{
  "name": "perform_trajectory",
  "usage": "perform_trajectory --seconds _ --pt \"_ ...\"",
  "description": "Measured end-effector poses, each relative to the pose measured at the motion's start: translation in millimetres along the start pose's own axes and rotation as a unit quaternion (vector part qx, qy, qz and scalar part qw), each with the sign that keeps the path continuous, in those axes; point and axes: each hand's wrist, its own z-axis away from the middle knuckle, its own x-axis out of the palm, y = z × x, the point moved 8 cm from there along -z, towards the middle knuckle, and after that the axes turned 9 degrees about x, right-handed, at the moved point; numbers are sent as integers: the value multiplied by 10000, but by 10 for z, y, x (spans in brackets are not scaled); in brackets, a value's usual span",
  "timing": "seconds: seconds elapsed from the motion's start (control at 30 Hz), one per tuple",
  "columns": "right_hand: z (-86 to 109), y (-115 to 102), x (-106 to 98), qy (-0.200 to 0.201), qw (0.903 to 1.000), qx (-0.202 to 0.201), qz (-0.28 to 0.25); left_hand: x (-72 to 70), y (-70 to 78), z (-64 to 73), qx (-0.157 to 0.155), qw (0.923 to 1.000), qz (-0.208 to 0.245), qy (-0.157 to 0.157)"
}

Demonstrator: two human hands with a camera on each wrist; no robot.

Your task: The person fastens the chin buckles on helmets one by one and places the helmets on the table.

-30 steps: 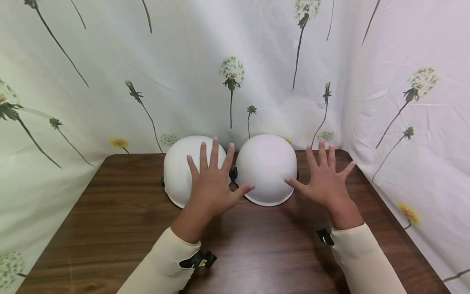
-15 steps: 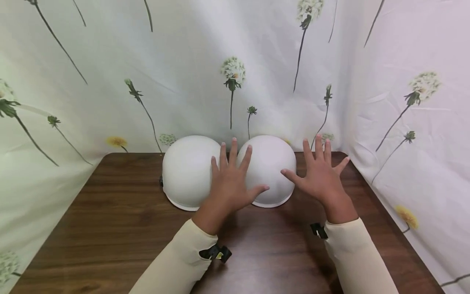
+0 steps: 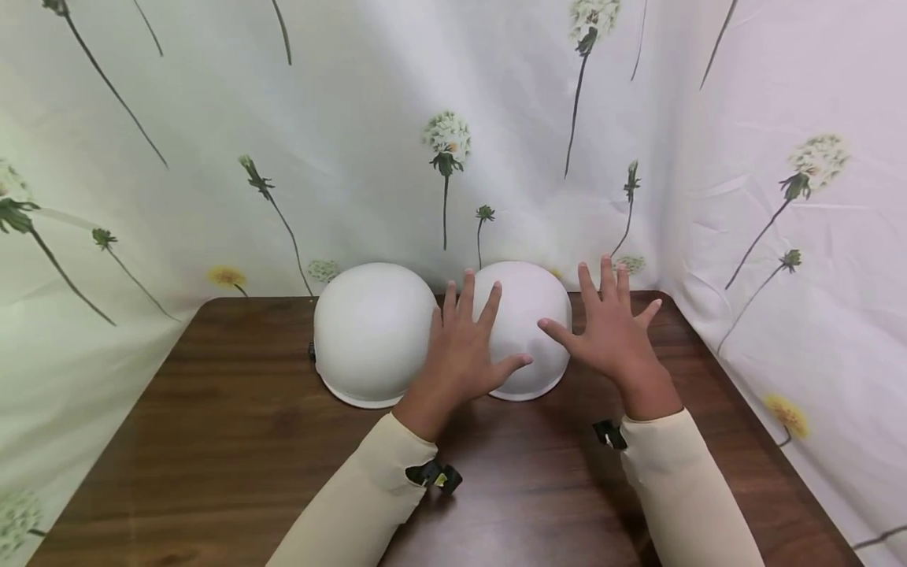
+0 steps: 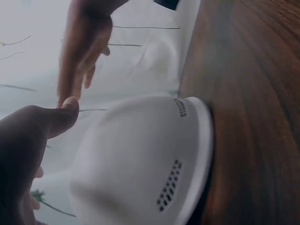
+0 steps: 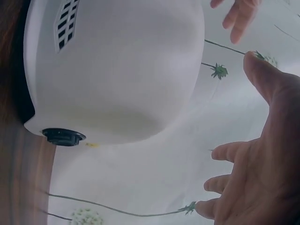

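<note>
in the head view i'm finding the right helmet [image 3: 523, 319], a white dome, resting on the brown wooden table [image 3: 212, 457], with the left helmet [image 3: 372, 335] sitting just to the left of it. the left hand [image 3: 464, 354] is hovering in front of the right helmet's left part, its fingers spreading wide and holding nothing. the right hand [image 3: 612, 339] is hovering to the right of the right helmet, its thumb overlapping that edge, its fingers also spreading and gripping nothing. cream sleeves [image 3: 697, 480] are reaching in from in front of the right helmet, and a flower-printed cloth [image 3: 340, 142] is hanging behind it.

in the left wrist view i'm seeing chequered vents [image 4: 169, 185] lying near the right helmet's rim. the left thumb is standing apart from the shell.

in the right wrist view i'm making out a black knob [image 5: 64, 137] sticking out from the right helmet's side; the right hand is standing clear of the shell, cloth showing between them
</note>
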Motion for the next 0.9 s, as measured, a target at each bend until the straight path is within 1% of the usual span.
perform_trajectory --seconds 0.13,0.23,0.37,0.57,0.7,0.8,0.9 --pt "-7 93 -77 -48 9999 71 -139 65 48 -41 119 9998 49 171" --pt "-25 148 -84 -149 9996 112 -229 140 51 -55 70 9996 63 256" --pt "-65 175 17 -286 9988 112 -372 217 14 -49 -42 9996 63 279" --pt "-117 172 181 -419 9976 80 -550 284 53 -41 99 9995 95 286" --pt "-151 116 277 -482 9967 29 -654 318 36 -22 66 9995 117 283" --pt "-164 95 315 -516 9957 -74 -772 351 41 -12 96 9993 199 290" --pt "-173 113 321 -547 9946 -152 -869 400 72 -12 193 9988 316 311"
